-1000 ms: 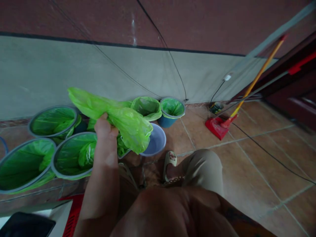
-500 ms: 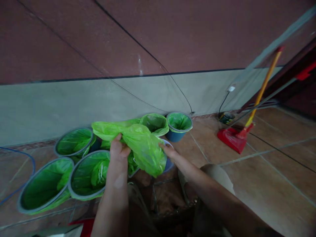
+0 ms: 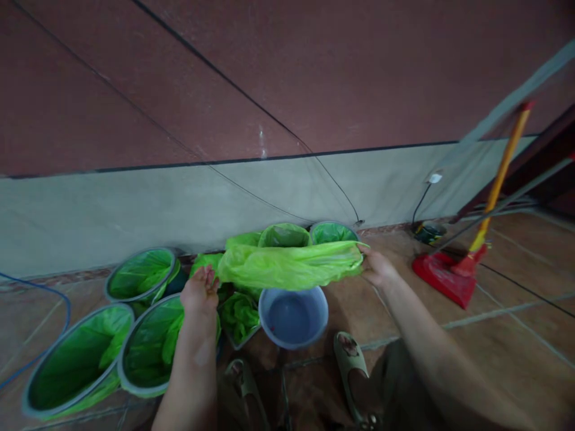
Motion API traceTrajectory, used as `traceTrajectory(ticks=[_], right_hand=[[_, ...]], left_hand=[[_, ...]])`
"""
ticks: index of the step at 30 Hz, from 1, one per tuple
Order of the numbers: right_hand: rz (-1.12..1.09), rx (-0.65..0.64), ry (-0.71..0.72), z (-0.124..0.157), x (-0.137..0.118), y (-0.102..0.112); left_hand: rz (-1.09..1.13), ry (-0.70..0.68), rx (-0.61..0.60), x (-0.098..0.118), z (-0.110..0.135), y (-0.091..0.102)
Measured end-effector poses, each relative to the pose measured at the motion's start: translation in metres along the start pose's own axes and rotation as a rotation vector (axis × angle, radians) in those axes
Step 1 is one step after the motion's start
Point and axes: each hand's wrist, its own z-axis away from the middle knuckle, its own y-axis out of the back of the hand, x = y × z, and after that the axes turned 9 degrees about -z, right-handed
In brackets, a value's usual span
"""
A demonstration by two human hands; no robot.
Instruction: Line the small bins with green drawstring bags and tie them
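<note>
A bright green plastic bag (image 3: 287, 264) hangs stretched sideways in the air, its body bunched lengthwise. My right hand (image 3: 378, 267) pinches its gathered right end. Just off the bag's left end is my left hand (image 3: 200, 290), fingers apart and slightly curled, with nothing visible in it. Below the bag stands a pale blue-violet bucket (image 3: 294, 342) without a liner. To its left a small square bin (image 3: 240, 317) holds crumpled green plastic.
Green-lined bins stand at left, including a large front bin (image 3: 78, 359) and a rear bin (image 3: 141, 272). Two more lined bins, one a grey-rimmed bin (image 3: 335, 230), are by the wall. A red dustpan (image 3: 444, 278) with a yellow handle is at right. A blue hose (image 3: 68, 311) lies far left.
The bag went from hanging bunched between close hands to stretched out sideways. My right hand moved right with its end, while my left hand came off it. The unlined bucket is now uncovered.
</note>
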Motion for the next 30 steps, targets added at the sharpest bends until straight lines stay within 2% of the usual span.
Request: traceTrajectory(ticks=[2,4,5,7,9,11,13,16,19,21,22,24,26,27,30], right_hand=[[-0.154,0.084,-0.103,0.002,-0.003,-0.003],[-0.241,0.108,-0.159,0.006,-0.001,-0.017],[-0.249,0.073,-0.161,0.009,0.001,-0.027],[-0.246,-0.063,-0.152,0.017,0.009,-0.048],[-0.236,-0.21,-0.159,0.028,0.019,-0.068],[-0.149,-0.328,-0.135,0.041,0.031,-0.082],[0.034,-0.416,-0.061,0.054,0.041,-0.09],[0.308,-0.53,0.057,0.069,0.047,-0.094],[0.382,-0.669,0.093,0.071,0.041,-0.093],[0.334,-0.715,0.017,0.063,0.033,-0.088],[0.294,-0.682,-0.032,0.057,0.03,-0.085],[0.214,-0.516,-0.078,0.045,0.024,-0.08],[0.205,-0.369,0.017,0.036,0.021,-0.076],[0.24,-0.357,0.103,0.034,0.021,-0.074],[0.424,-0.513,0.327,0.034,0.021,-0.074]], left_hand=[[0.01,-0.071,0.088,0.001,0.003,-0.004],[-0.003,-0.169,0.077,-0.004,0.014,-0.013],[-0.026,-0.22,0.007,-0.009,0.022,-0.02],[-0.116,-0.295,-0.258,-0.025,0.045,-0.033],[-0.276,-0.29,-0.568,-0.045,0.071,-0.045],[-0.384,-0.23,-0.763,-0.066,0.093,-0.054],[-0.435,-0.19,-0.822,-0.083,0.106,-0.058],[-0.474,-0.217,-0.751,-0.095,0.106,-0.059],[-0.486,-0.225,-0.745,-0.09,0.095,-0.056],[-0.488,-0.241,-0.799,-0.083,0.089,-0.054],[-0.508,-0.276,-0.828,-0.079,0.087,-0.052],[-0.6,-0.397,-0.887,-0.071,0.084,-0.048],[-0.756,-0.534,-0.972,-0.064,0.083,-0.043],[-0.836,-0.585,-1.03,-0.061,0.084,-0.042],[-0.991,-0.676,-1.187,-0.054,0.09,-0.039]])
